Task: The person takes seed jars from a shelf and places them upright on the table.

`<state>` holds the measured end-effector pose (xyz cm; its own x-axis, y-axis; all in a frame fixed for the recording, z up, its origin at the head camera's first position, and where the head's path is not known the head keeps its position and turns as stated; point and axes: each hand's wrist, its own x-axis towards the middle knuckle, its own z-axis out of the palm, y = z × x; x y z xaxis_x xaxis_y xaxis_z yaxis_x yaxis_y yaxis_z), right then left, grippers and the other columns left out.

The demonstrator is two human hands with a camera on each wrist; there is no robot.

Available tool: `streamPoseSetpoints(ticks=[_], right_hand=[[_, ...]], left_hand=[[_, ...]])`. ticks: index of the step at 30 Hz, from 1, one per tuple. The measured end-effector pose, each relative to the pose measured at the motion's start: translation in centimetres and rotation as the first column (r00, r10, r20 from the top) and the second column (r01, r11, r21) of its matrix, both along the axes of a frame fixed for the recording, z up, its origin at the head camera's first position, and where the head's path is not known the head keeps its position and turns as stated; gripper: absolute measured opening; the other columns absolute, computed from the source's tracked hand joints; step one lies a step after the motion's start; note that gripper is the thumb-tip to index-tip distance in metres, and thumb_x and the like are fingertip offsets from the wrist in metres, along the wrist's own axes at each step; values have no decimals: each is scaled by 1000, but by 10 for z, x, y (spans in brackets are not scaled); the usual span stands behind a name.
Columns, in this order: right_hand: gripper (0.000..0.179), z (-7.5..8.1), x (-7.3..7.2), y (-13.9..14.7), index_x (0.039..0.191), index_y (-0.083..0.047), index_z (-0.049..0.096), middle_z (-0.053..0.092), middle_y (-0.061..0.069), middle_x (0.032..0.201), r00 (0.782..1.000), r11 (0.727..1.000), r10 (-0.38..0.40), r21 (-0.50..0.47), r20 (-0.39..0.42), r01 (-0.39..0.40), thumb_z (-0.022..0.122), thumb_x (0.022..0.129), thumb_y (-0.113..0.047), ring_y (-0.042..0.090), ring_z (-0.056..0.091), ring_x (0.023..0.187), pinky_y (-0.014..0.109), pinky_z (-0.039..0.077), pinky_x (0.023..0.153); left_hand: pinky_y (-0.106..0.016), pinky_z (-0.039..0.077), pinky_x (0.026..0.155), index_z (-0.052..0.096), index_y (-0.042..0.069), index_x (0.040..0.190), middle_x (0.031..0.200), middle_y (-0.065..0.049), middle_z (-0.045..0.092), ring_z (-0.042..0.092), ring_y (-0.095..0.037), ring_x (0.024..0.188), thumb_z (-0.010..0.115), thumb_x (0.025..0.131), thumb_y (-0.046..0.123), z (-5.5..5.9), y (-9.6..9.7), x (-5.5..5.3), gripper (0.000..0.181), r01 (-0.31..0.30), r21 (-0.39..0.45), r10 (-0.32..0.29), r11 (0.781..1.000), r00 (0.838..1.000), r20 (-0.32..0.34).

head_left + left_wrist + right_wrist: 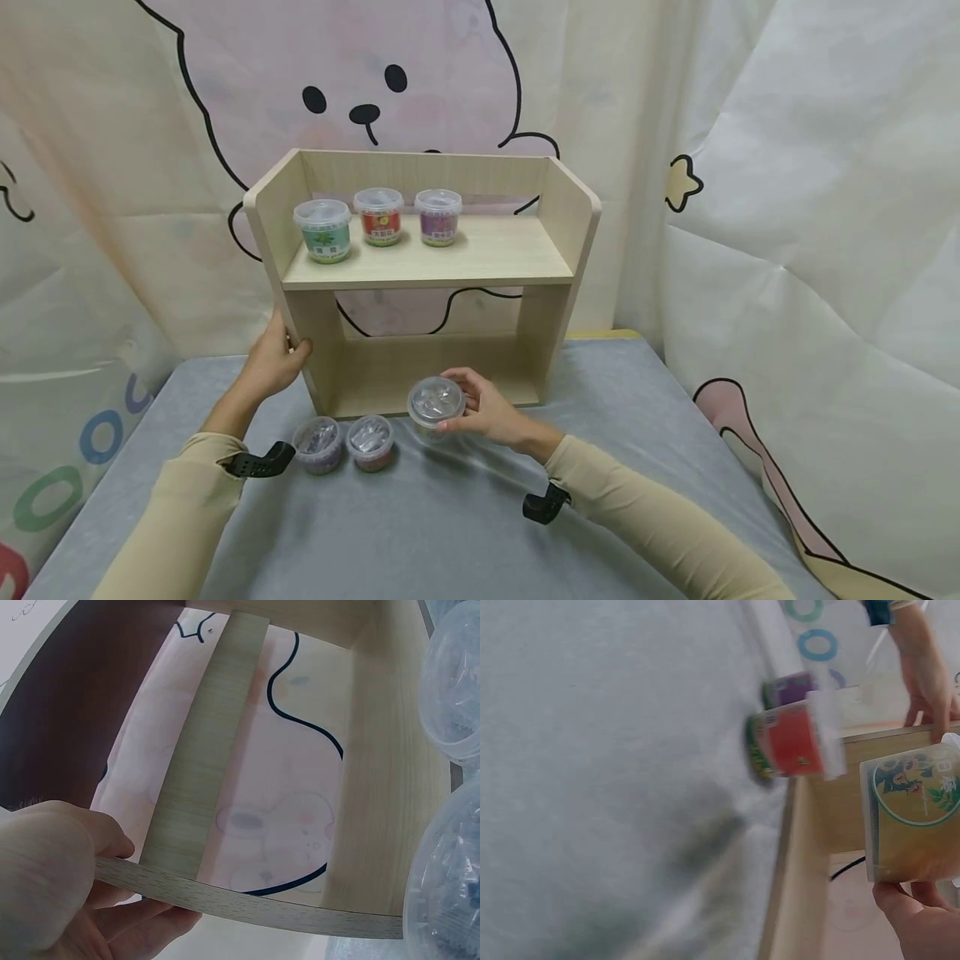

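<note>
A small two-tier wooden shelf [510, 250] stands on the cloth. My left hand [272, 358] grips the edge of its left side panel; in the left wrist view the thumb [112, 836] lies on one face and the fingers on the other. My right hand [487, 410] holds a clear-lidded plastic tub [437, 402] just in front of the lower tier. A yellow-orange label with a flower print shows on this tub [911, 825] in the right wrist view. To its left, a purple tub [318, 446] and a red tub [371, 443] sit on the cloth.
On the upper tier stand a green-labelled tub [327, 240], a red-labelled tub [381, 223] and a purple-labelled tub [438, 223], towards the left. Grey-blue cloth [420, 533] covers the table. A printed curtain [615, 167] hangs behind.
</note>
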<state>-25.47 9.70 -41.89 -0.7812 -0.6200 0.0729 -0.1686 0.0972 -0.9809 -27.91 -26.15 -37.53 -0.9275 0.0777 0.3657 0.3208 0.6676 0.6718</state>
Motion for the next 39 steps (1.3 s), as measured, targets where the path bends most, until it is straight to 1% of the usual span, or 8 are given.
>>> streamPoseSetpoints(ticks=[6,9,17,21,25,28,31,39], right_hand=[[77,-19,2,-4,147,-3,37,52,25,142,999,1000,-2,3,53,2,81,83,-5,24,59,124,27,53,98],[78,-26,3,-4,146,-4,38,53,24,142,998,1000,-12,10,56,11,81,81,-2,25,59,126,29,52,100],[76,-40,1,-6,145,0,38,51,27,145,999,1000,-3,11,50,2,80,81,2,31,55,132,33,50,107],[76,-48,0,-8,143,-1,39,51,26,143,998,1000,-3,20,67,1,80,80,3,30,58,129,32,51,105],[77,-57,0,-10,144,1,37,51,23,142,996,999,5,32,85,-8,80,80,5,24,60,125,28,52,100],[79,-62,1,-12,145,2,35,50,23,142,996,999,12,28,91,-15,79,79,7,21,60,123,26,52,98],[78,-63,1,-14,144,2,36,49,25,142,996,1000,14,17,84,-15,79,80,7,22,60,124,26,52,99],[77,-64,-2,-20,144,0,37,50,24,142,996,1000,20,23,86,-22,79,80,7,26,60,126,31,52,102]], left_hand=[[-72,42,101,14,3,157,144,-38,43,47,-58,130,49,96,2,1,0,1,70,-3,-8,3,1000,1000,5],[-72,42,101,12,4,157,144,-39,43,47,-59,130,50,96,3,2,0,1,72,-4,-14,4,1000,1000,7],[-71,42,102,9,6,159,146,-39,43,47,-58,130,49,96,4,2,0,0,75,-16,-19,17,1000,1000,18],[-71,43,101,10,6,159,145,-39,44,48,-58,130,50,96,4,2,0,-1,74,-19,-16,19,1000,1000,10],[-71,43,101,8,7,160,145,-40,43,48,-59,129,50,96,3,1,0,0,77,-20,-17,20,1000,1000,17],[-70,45,99,8,7,160,144,-40,44,50,-59,127,50,96,4,1,1,1,77,-25,-26,25,999,999,20],[-70,46,98,10,6,159,142,-40,46,51,-58,125,50,95,4,1,0,1,75,-25,-27,26,999,1000,15],[-70,43,102,11,6,158,144,-40,45,48,-59,129,49,96,4,1,0,0,73,-27,-16,28,999,999,22]])
